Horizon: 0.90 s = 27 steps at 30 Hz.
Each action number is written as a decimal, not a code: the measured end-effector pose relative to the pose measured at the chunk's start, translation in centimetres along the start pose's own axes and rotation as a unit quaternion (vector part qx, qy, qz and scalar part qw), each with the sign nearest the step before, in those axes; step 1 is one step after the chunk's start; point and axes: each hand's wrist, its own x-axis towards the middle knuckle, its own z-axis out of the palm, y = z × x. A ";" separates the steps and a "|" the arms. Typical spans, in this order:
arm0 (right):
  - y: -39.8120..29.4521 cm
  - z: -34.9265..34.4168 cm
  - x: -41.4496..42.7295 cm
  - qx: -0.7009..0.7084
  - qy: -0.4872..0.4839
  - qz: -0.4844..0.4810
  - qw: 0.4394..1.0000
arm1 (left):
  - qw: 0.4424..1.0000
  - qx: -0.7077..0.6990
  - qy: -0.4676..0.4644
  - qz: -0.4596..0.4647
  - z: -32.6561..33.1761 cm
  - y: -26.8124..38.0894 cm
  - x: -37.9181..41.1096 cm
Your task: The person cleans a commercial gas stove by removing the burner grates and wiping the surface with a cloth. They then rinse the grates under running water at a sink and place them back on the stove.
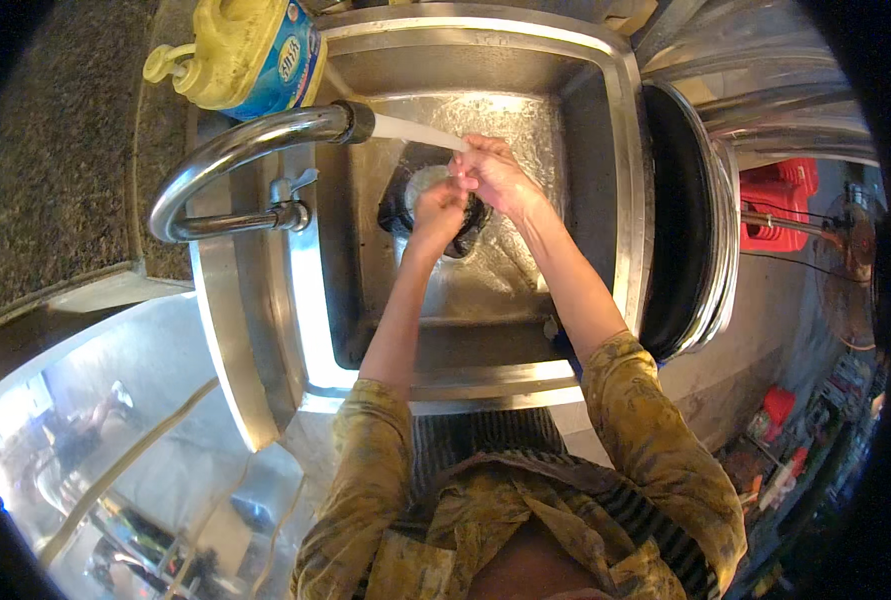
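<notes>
My right hand (499,174) is in the stream of water (415,130) that runs from the curved chrome faucet (250,146). My left hand (439,208) is just beside it, lower and to the left, with its fingers curled. The fingertips of both hands are close together. Whether anything small is between them is too blurred to tell. Below the hands, a black object (394,202) with a pale round part lies on the wet floor of the stainless steel sink (445,296). My hands hide much of it.
A yellow plastic jug (224,52) with a blue label stands behind the faucet, left of the sink. The faucet lever (295,182) is near its base. Large round dark pans or trays (682,225) with metal rims stand on edge against the sink's right side. Farther right is a red plastic item (779,206).
</notes>
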 end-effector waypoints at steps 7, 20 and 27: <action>-1.5 0.3 -1.1 -0.390 0.029 -0.069 0.918 | 0.987 -0.039 0.091 0.128 -1.9 5.3 -0.1; -3.8 1.8 -3.0 -0.723 0.084 -0.264 0.633 | 0.917 0.289 0.091 0.260 -1.4 8.6 -0.1; -4.6 2.2 -3.1 -0.762 0.075 -0.293 0.572 | 0.910 0.294 0.108 0.273 -1.1 8.4 0.4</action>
